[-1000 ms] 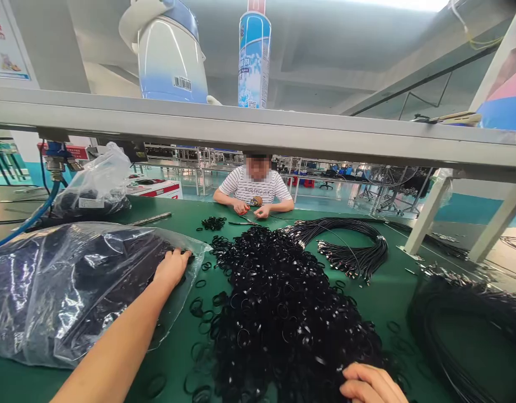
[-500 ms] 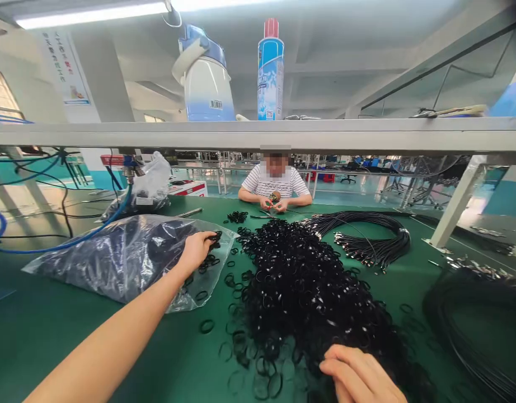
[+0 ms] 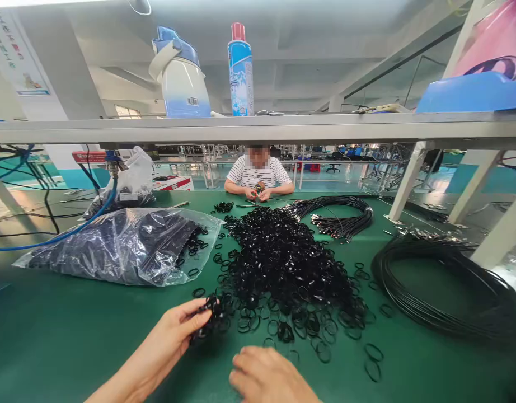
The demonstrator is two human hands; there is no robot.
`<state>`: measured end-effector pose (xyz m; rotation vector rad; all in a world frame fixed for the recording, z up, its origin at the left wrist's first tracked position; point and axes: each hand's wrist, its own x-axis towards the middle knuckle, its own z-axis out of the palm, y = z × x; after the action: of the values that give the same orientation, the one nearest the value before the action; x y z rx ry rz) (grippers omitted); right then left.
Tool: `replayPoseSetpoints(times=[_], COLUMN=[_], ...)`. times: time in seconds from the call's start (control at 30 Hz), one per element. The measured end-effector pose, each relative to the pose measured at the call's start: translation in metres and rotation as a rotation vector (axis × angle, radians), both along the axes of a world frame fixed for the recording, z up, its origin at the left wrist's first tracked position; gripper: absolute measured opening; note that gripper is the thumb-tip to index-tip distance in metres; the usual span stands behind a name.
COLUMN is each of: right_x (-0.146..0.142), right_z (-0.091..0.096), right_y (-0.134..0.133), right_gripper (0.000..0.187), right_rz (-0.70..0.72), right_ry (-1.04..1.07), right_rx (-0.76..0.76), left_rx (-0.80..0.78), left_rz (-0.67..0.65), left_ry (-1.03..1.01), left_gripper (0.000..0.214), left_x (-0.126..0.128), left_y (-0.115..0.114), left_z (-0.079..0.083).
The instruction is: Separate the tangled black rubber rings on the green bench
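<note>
My left hand [image 3: 180, 327] is closed around a clump of black rings [image 3: 211, 319], thumb and fingers pinching it just above the green table. To its right my right hand [image 3: 268, 378] hangs near the front edge, blurred, and what its fingers hold cannot be made out. A large heap of black rings [image 3: 291, 257] spreads over the middle, with loose ones scattered around it. At the left lies a clear plastic bag [image 3: 115, 249] filled with dark rings, its mouth toward the heap and some rings spilling in it.
Coiled black cables [image 3: 413, 305] lie at the right, and a bundle of cables [image 3: 350, 218] sits farther back. A person [image 3: 260, 173] works across the table. Overhead, a shelf [image 3: 258, 130] holds a thermos [image 3: 184, 84] and a spray can [image 3: 240, 73]. A blue hose [image 3: 85, 224] crosses the bag.
My left hand has come from the bag's mouth toward me, holding a clump of rings. My right hand has moved left from the heap's front edge. The view has shifted right.
</note>
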<state>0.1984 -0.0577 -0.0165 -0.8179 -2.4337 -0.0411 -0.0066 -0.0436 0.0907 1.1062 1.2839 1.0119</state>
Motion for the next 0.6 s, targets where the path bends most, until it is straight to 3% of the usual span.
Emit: replayPoseSetpoints(times=[0.03, 0.13, 0.27, 0.43, 0.6], right_x=[0.013, 0.053, 0.089, 0.107, 0.113], right_z=[0.003, 0.014, 0.025, 0.038, 0.052], right_y=[0.010, 0.037, 0.056, 0.065, 0.059], right_gripper=[0.023, 0.023, 0.025, 0.025, 0.019], right_rz=[-0.010, -0.228, -0.319, -0.339, -0.330], right_ry=[-0.020, 0.052, 0.084, 0.107, 0.150], right_rx=[0.024, 0.078, 0.073, 0.004, -0.078], left_rx=[-0.007, 0.016, 0.166, 0.492, 0.582], left_rz=[-0.025, -0.137, -0.346, -0.659, -0.808], left_ry=[-0.007, 0.034, 0.228, 0.648, 0.805], left_gripper=[0.032, 0.031, 0.023, 0.027, 0.032], left_x=[0.005, 0.025, 0.060, 0.094, 0.101], left_y=[-0.005, -0.015, -0.024, -0.035, -0.038], left_z=[-0.004, -0.017, -0.030, -0.030, -0.030])
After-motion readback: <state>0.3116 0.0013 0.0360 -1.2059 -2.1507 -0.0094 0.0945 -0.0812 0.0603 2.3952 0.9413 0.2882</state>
